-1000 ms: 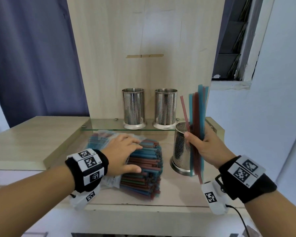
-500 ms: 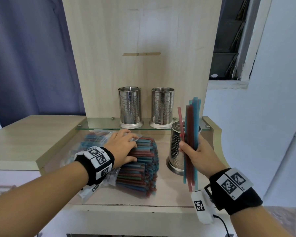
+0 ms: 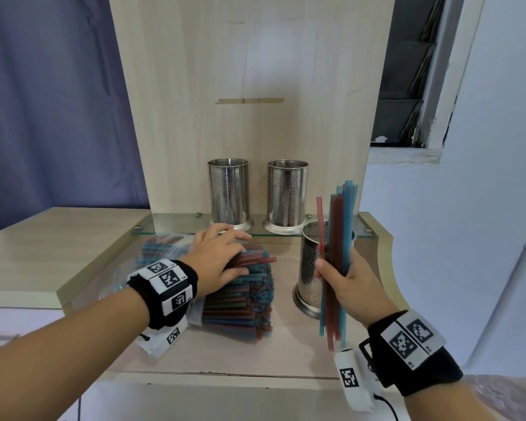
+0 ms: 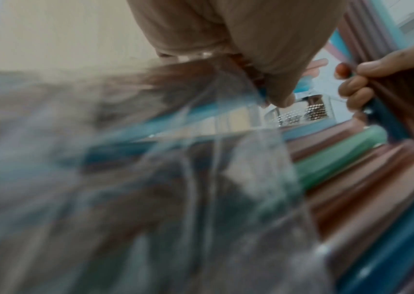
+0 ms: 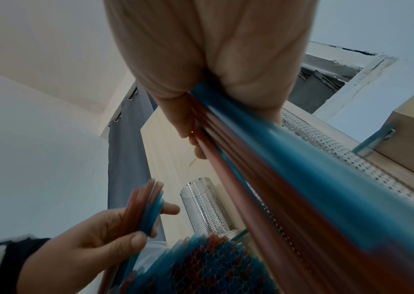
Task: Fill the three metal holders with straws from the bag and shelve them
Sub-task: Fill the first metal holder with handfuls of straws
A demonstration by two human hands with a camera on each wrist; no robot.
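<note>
— Where are the straws?

— The right hand [image 3: 351,287], lower right of the head view, has its fingers curled round an upright bunch of red and blue plastic straws [image 3: 336,256] in front of the perforated steel holder on the wooden counter [image 3: 312,265]. The big stack of red, blue and green straws [image 3: 249,296] lies at centre frame, half out of a clear plastic bag [image 3: 161,247].

— And the left hand?

— The left hand [image 3: 217,258] lies on top of that stack. The right wrist view shows its fingers [image 5: 105,236] pinching a few red and blue straws [image 5: 148,206] — the left wrist view is too blurred to add much.

— The other holders?

— Two perforated steel holders, the left one [image 3: 229,192] and its neighbour [image 3: 287,194], stand upright side by side on the glass shelf [image 3: 176,224] against the pale wooden back panel [image 3: 249,86], mid-frame.
</note>
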